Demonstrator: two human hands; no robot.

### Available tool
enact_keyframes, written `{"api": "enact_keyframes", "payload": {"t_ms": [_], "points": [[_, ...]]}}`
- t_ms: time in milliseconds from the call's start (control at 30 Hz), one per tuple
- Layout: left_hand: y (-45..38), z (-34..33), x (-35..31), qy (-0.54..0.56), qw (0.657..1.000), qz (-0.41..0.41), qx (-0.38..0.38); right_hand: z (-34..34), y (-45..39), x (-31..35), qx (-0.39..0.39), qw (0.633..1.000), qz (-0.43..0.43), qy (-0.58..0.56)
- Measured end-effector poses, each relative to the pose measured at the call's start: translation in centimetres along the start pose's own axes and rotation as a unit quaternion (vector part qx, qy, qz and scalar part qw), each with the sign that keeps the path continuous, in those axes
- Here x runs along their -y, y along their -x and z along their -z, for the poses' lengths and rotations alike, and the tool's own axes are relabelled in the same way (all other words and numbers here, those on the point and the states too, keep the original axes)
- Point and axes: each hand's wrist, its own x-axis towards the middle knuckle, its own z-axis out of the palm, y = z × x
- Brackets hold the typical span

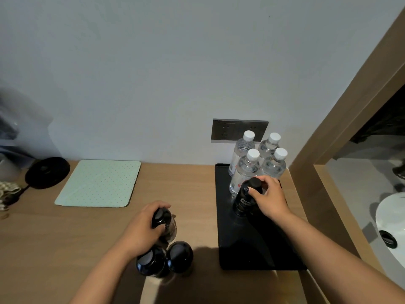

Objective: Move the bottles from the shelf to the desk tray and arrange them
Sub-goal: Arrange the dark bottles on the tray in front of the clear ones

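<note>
A black tray (252, 244) lies on the wooden desk (65, 238) by the right wall. Several clear water bottles (244, 172) with white caps stand at the tray's far end. My right hand (270, 199) grips the top of a black bottle (245, 200) standing on the tray just in front of them. My left hand (142, 229) grips another black bottle (165, 224) on the desk left of the tray. Two more black bottles (151, 262) (180, 256) stand close in front of it.
A pale green dotted pad (98, 183) lies at the desk's back left, with a round black base (47, 172) beside it. Wall sockets (225, 130) sit behind the water bottles. A wooden frame (317, 150) and a white basin (392, 218) border the right.
</note>
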Motion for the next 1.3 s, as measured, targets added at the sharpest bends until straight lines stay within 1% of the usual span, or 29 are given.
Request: {"api": "enact_keyframes", "payload": {"t_ms": [300, 467, 567, 800, 933, 1100, 1167, 1233, 1300], "points": [[-1.7, 0.3, 0.4, 0.005, 0.999, 0.016, 0.028, 0.1, -0.1, 0.1, 0.002, 1.000, 0.003, 0.004], [-2.2, 0.8, 1.1, 0.035, 0.995, 0.068, 0.057, -0.2, -0.2, 0.2, -0.005, 1.000, 0.004, 0.022], [-2.9, 1.0, 1.3, 0.041, 0.993, 0.079, 0.073, -0.3, -0.2, 0.2, -0.011, 0.999, 0.007, 0.034], [-3.7, 0.6, 1.1, 0.051, 0.993, 0.085, 0.061, -0.4, 0.3, -0.1, -0.025, 0.999, 0.017, 0.036], [-4.1, 0.9, 0.7, 0.061, 0.991, 0.095, 0.074, -0.4, -0.2, -0.4, -0.019, 0.999, 0.010, 0.043], [-3.9, 0.9, -0.2, 0.072, 0.991, 0.101, 0.044, -0.2, -0.2, -0.2, -0.010, 0.998, 0.006, 0.059], [-3.7, 1.1, -1.1, 0.088, 0.990, 0.102, 0.045, -0.1, -0.2, 0.1, 0.003, 0.999, -0.010, 0.040], [-3.4, 1.4, -2.4, 0.094, 0.990, 0.084, 0.057, 0.2, 0.2, 0.5, 0.003, 1.000, -0.022, -0.004], [-3.0, 1.6, -4.1, 0.102, 0.991, 0.054, 0.068, 0.5, 1.5, 1.6, -0.037, 0.999, -0.008, -0.033]]}}
